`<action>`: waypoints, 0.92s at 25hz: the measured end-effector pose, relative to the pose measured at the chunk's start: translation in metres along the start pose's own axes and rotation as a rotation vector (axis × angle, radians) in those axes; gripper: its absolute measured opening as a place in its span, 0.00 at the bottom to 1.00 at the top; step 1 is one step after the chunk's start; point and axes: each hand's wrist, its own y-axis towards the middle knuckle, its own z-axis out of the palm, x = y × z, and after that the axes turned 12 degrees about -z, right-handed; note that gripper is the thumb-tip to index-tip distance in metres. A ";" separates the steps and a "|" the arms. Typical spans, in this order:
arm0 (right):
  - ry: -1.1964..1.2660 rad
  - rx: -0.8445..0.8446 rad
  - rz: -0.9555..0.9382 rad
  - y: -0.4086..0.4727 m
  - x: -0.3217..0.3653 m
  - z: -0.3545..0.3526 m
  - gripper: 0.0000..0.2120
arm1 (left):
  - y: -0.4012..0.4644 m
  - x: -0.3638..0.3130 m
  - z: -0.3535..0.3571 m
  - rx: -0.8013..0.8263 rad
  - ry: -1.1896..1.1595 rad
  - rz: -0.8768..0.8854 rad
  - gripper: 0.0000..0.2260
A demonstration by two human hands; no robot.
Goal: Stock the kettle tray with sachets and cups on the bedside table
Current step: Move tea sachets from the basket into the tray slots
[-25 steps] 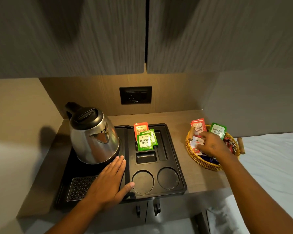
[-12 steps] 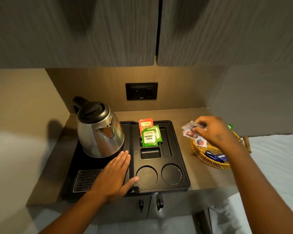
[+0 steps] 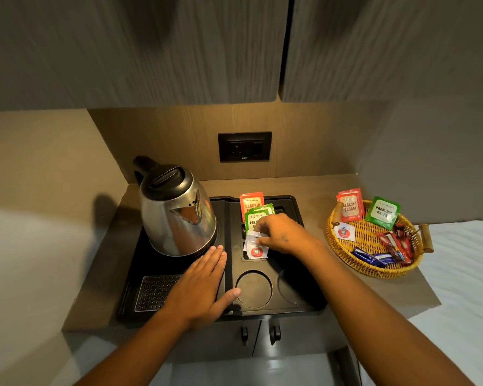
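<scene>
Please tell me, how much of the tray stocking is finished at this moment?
Done: tea sachets stand in the tray. In hand: the right hand lowers white sachets into a small slot; the left hand rests flat on the tray. Left: both round cup wells are empty, and the basket holds more sachets.

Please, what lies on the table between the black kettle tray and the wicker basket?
Nothing: in the head view, the stretch of brown table between the tray and the basket is bare.
</scene>
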 end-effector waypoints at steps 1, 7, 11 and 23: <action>0.016 -0.080 0.011 0.000 -0.003 -0.004 0.15 | 0.000 0.000 0.000 -0.003 -0.002 0.001 0.38; 0.186 -0.298 0.337 0.019 -0.035 -0.018 0.09 | 0.000 0.000 0.001 0.011 -0.004 -0.002 0.39; 0.270 -0.275 0.382 0.029 -0.036 -0.012 0.07 | 0.000 0.000 0.001 0.018 -0.013 -0.007 0.39; 0.297 -0.214 0.404 0.030 -0.022 0.000 0.04 | 0.000 -0.001 0.001 -0.003 -0.024 -0.011 0.37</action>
